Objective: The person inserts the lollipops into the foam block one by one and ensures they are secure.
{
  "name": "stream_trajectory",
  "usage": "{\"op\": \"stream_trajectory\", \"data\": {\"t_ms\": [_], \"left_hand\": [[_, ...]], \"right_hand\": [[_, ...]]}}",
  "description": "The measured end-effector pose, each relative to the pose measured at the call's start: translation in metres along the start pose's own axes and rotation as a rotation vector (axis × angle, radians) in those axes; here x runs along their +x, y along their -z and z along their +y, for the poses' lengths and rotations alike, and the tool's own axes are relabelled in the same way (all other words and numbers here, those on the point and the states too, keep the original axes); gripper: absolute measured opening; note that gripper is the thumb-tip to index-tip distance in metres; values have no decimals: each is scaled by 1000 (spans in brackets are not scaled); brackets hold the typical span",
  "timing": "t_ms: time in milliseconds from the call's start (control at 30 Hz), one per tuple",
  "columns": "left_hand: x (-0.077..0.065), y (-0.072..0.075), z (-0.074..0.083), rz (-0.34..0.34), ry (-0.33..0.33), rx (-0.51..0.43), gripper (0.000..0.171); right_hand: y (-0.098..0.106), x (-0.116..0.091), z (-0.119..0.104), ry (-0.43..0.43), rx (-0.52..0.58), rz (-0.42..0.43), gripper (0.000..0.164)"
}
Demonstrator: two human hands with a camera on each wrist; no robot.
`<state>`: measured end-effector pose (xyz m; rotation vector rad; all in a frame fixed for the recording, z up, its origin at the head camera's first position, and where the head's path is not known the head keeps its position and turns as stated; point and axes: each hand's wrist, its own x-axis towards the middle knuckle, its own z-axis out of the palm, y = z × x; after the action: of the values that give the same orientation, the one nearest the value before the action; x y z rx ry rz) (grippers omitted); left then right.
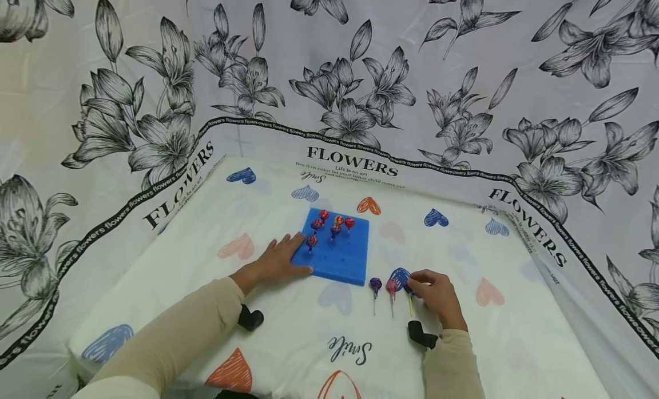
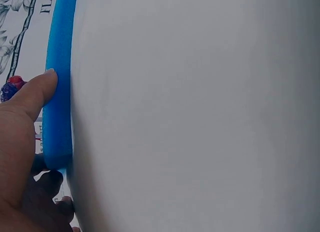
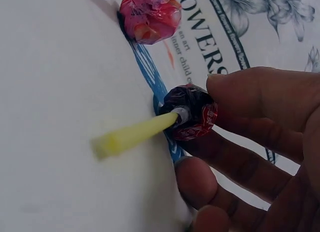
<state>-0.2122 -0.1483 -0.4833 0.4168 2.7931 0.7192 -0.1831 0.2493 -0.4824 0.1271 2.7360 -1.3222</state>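
Note:
My left hand (image 1: 278, 259) rests at the near left corner of a blue foam board (image 1: 340, 259), fingers spread along its left side. The thumb presses its near edge, also seen in the left wrist view. Several lollipops, among them a red-wrapped lollipop (image 1: 312, 240), stand upright in the board's far left part. My right hand (image 1: 437, 293) pinches the wrapped head of a dark lollipop (image 3: 187, 109) with thumb and fingers. Its yellow stick points toward the wrist camera. Left of it lie a pink lollipop (image 1: 392, 287) and a purple lollipop (image 1: 376, 284), sticks toward me.
A white cloth (image 1: 288, 324) printed with hearts and lettering covers the table. A curtain (image 1: 355, 73) with black flower drawings hangs behind and along the sides. Black camera mounts sit at both wrists, the right mount (image 1: 422, 334) close to the lollipop sticks.

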Motion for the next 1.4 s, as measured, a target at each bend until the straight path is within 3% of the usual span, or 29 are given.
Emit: {"op": "stream_trajectory", "data": {"t_ms": [300,700,833,1033,1200,1400], "left_hand": [[2,7,4,-10,-4,-6,95],[6,1,4,-11,-4,-31,96],[2,0,4,1,-5,-26,95],[-4,-5,-1,8,-3,-39,96],[-1,-8,-4,24,-15,-29,97],[3,-6,-4,36,-27,-29,96]], "right_hand": [[4,-2,-4,36,21,68,24],[16,-9,-9,44,369,296,33],[18,-7,-18,100,468,343,32],[14,-5,-33,218,540,343,29],[12,-1,-49,318,544,355,27],[5,7,-80,463,618,311,26]]}}
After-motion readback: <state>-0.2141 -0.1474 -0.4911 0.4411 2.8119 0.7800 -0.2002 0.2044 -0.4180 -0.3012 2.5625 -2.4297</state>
